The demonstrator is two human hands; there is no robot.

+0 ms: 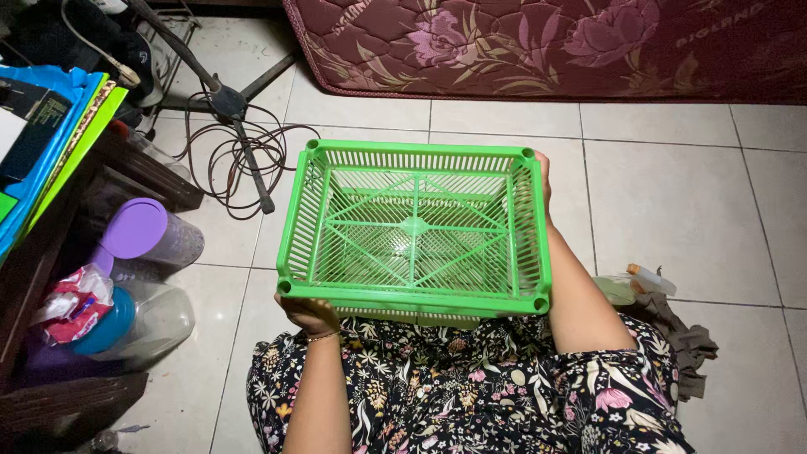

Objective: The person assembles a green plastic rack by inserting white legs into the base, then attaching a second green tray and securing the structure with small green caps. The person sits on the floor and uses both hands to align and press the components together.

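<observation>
She's seated on the tiled floor, holding the empty green basket level over her lap. Her left hand cups its near corner from beneath, and her right hand grips the far side, probably to keep it from tipping.

White tiled floor, maroon floral mattress behind, dark wooden shelf at left, dim light.

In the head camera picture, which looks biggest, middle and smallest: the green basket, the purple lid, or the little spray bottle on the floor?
1. Green basket, held nearer the camera, so it may look extra big.
2. Purple lid.
3. Spray bottle, partly hidden.
</observation>
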